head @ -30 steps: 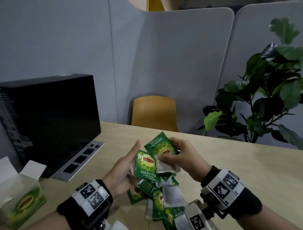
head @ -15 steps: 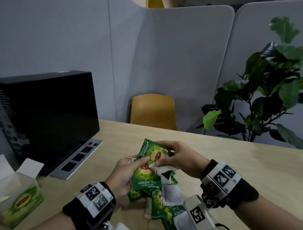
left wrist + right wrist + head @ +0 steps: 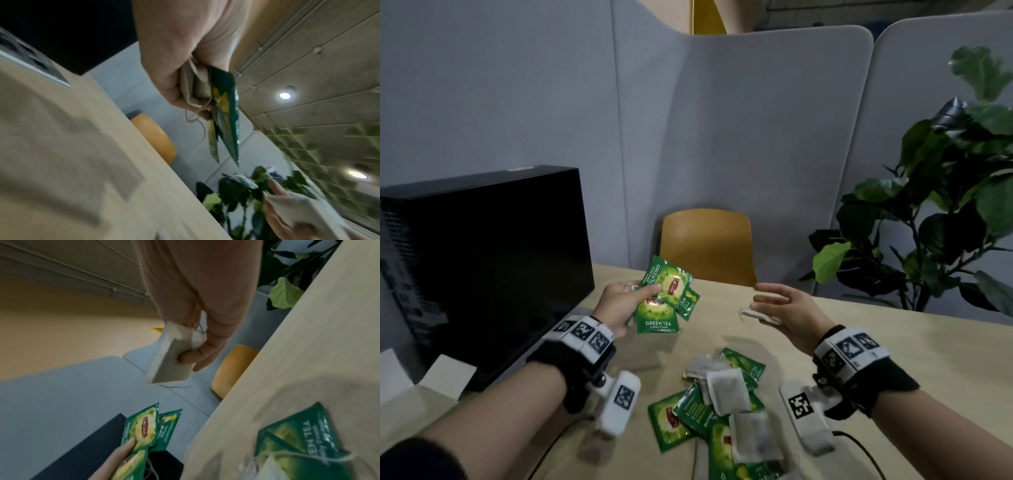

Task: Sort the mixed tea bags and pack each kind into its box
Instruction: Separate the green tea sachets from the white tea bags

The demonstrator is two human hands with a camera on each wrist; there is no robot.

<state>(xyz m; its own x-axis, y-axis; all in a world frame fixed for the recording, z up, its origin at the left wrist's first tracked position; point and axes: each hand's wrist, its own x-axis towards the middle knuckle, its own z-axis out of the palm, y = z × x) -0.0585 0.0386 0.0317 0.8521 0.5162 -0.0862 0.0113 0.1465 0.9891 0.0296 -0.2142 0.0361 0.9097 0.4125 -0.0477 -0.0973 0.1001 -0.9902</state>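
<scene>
My left hand (image 3: 640, 291) is raised over the wooden table (image 3: 914, 346) and grips a fan of three green tea sachets (image 3: 664, 298). In the left wrist view it (image 3: 195, 97) also pinches pale unwrapped bags (image 3: 195, 84) with loose strings behind the sachets (image 3: 225, 113). My right hand (image 3: 760, 305), off to the right, holds one white unwrapped tea bag (image 3: 758, 315). The right wrist view shows the thumb pressing that bag (image 3: 172, 363) against the fingers. A mixed pile of green sachets and white bags (image 3: 722, 394) lies on the table between my wrists.
A black computer case (image 3: 482, 257) stands at the left, with white open box flaps (image 3: 445, 371) at its foot. A yellow chair (image 3: 705, 246) is behind the table and a leafy plant (image 3: 945, 205) at the right. A black cable (image 3: 859, 445) runs near my right wrist.
The hands have come apart. The left moved left with the green sachets, and the right moved right holding the white bag it had pinched among them.
</scene>
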